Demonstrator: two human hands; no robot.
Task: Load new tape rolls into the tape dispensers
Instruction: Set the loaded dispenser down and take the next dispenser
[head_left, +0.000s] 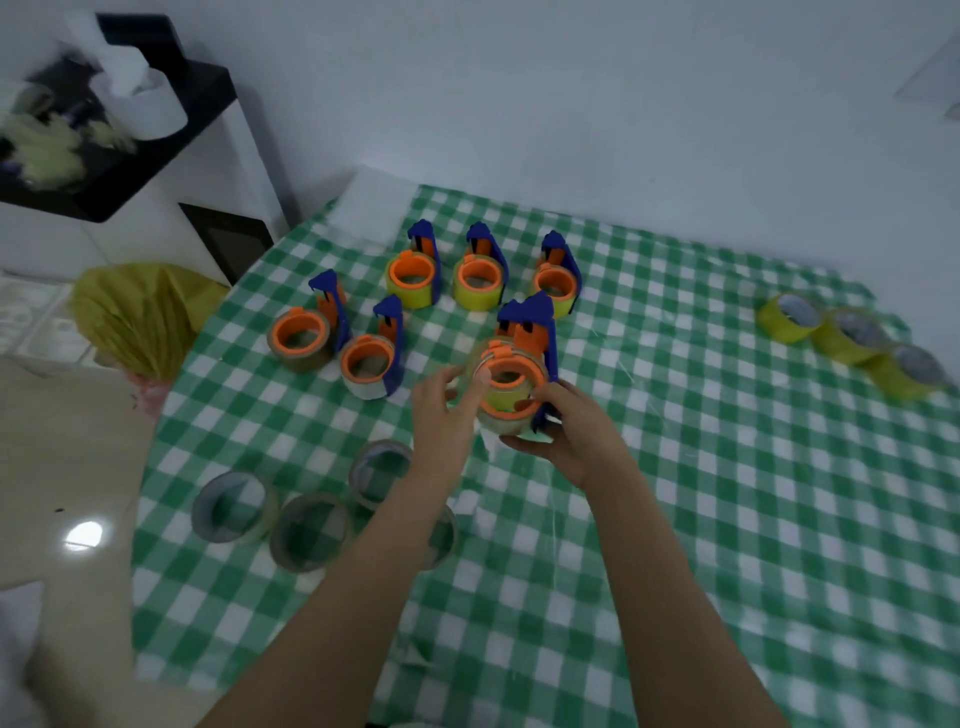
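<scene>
On the table (727, 519), five dispensers (475, 299) stand in two rows at the far left, a sixth dispenser (524, 317) is held just right of them between the left hand (447, 415) and right hand (571, 434), spare rolls (311, 564) lie near left, and three more rolls (836, 348) line the far right.

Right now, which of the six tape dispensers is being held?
The nearest dispenser, front right of the group: the left hand and right hand both hold it. The other five dispensers stand untouched on the checked cloth.

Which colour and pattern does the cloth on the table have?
The tablecloth has a green and white check pattern; the head view shows it best.
</scene>
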